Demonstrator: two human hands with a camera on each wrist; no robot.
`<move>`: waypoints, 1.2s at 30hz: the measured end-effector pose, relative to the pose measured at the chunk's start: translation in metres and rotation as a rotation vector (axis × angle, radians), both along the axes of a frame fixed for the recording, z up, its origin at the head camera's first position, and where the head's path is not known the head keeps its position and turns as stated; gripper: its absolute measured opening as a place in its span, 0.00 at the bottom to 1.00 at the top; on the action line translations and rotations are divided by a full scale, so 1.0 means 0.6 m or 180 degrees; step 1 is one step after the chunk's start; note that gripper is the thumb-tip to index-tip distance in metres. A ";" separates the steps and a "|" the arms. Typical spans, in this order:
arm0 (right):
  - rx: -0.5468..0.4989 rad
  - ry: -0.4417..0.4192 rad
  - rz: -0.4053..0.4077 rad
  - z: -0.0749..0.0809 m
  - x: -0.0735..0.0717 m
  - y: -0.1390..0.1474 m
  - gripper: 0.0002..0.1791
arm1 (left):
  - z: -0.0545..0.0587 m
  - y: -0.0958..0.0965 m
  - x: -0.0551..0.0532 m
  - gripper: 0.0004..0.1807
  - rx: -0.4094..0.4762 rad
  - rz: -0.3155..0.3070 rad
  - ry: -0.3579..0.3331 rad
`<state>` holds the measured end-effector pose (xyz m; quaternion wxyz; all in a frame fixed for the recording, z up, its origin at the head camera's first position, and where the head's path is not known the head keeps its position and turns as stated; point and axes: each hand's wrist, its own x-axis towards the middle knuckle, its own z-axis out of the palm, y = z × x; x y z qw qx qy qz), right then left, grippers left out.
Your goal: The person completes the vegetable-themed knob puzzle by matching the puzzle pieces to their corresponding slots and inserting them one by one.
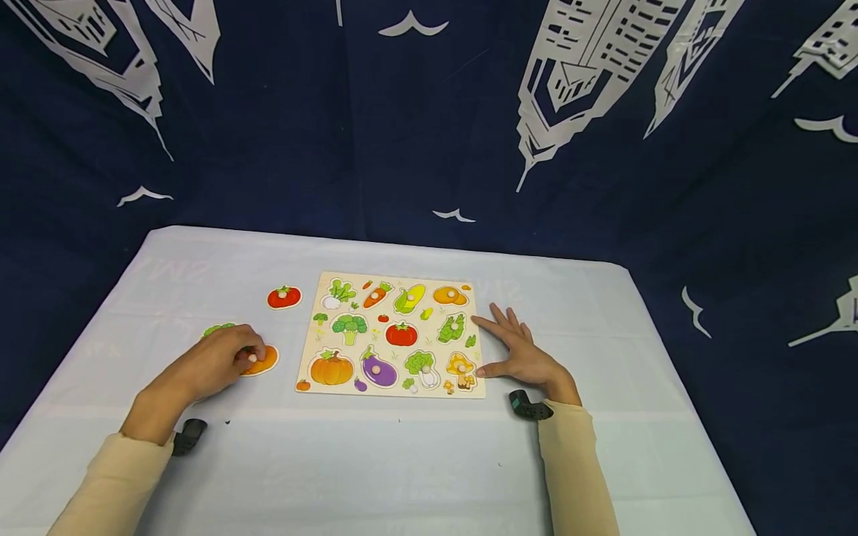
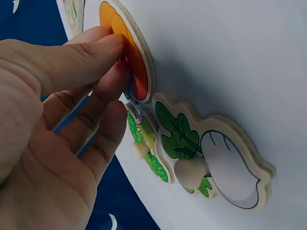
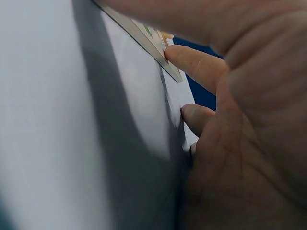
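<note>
My left hand pinches an orange puzzle piece between thumb and fingertips, left of the wooden vegetable board. In the left wrist view, the orange piece shows a rounded, pale-edged outline; its knob is hidden by the fingers. Near that hand lie a white turnip piece with green leaves and a green vegetable piece, each with a round wooden knob. My right hand has its fingers spread, with thumb and index fingertips at the board's right edge.
A tomato piece lies on the white tablecloth beyond the left hand. The board bears several vegetable pictures, some with knobs, such as the eggplant and corn. A dark blue patterned curtain hangs behind the table.
</note>
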<state>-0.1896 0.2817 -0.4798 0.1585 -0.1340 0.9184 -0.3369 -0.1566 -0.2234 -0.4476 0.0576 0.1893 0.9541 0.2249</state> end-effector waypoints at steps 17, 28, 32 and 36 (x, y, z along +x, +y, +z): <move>0.0006 0.0001 0.0010 -0.003 -0.001 0.002 0.57 | -0.006 -0.001 0.003 0.11 0.0093 0.0001 0.0020; 0.0020 -0.0014 0.0001 -0.002 -0.001 0.000 0.57 | -0.004 0.004 0.002 0.12 0.0066 -0.0116 0.0074; 0.0010 -0.0002 0.0010 0.000 -0.001 0.000 0.57 | 0.000 0.006 0.001 0.12 0.0032 -0.0128 0.0062; 0.0003 -0.0008 0.0010 -0.001 -0.001 0.001 0.57 | 0.003 0.010 0.002 0.12 0.0034 -0.0137 0.0033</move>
